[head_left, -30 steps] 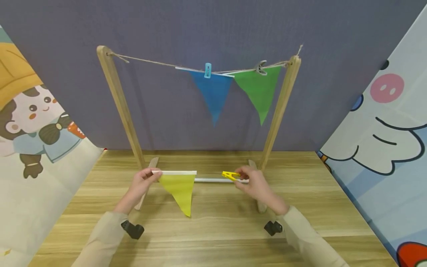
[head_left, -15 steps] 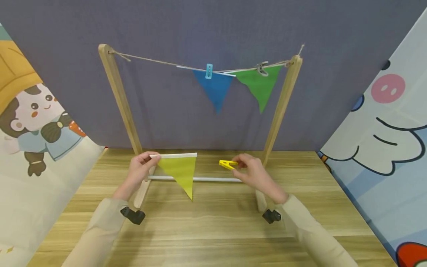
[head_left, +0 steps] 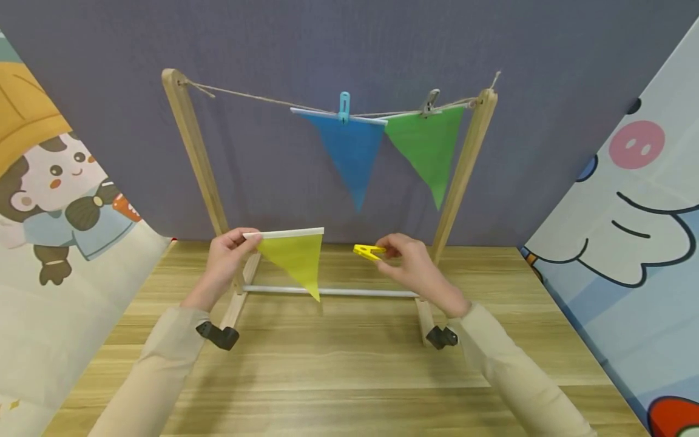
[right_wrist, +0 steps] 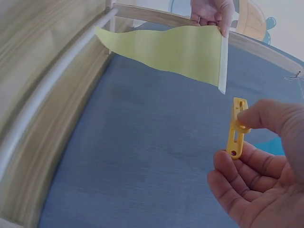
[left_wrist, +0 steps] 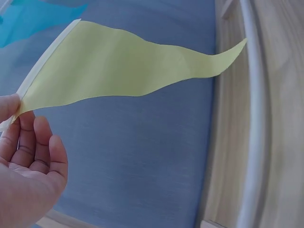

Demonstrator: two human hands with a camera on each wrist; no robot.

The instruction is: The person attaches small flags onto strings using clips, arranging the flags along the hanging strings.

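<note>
My left hand (head_left: 226, 258) pinches the left end of the white top strip of a yellow triangular pennant (head_left: 297, 258). In the left wrist view the pennant (left_wrist: 114, 61) hangs from thumb and forefinger, its tip curling. Level with it on the right, my right hand (head_left: 406, 264) pinches a yellow clothespin (head_left: 368, 251) between thumb and fingers, its nose pointing left towards the pennant. The right wrist view shows the thumb pressing the clothespin (right_wrist: 236, 130). Above both hands a twine line (head_left: 246, 95) carries a blue pennant (head_left: 352, 152) and a green pennant (head_left: 428, 145).
Two wooden posts (head_left: 193, 142) hold the twine, joined low down by a white rod (head_left: 349, 292). A light blue clip (head_left: 343, 108) and a grey clip (head_left: 430, 102) grip the hanging pennants. Behind stands a grey panel (head_left: 273, 170); below lies the wood-grain table (head_left: 349, 376).
Both hands have risen towards the line, carrying the yellow pennant and the clothespin. The clothespin has also shifted slightly left. The hanging blue and green pennants have swayed.
</note>
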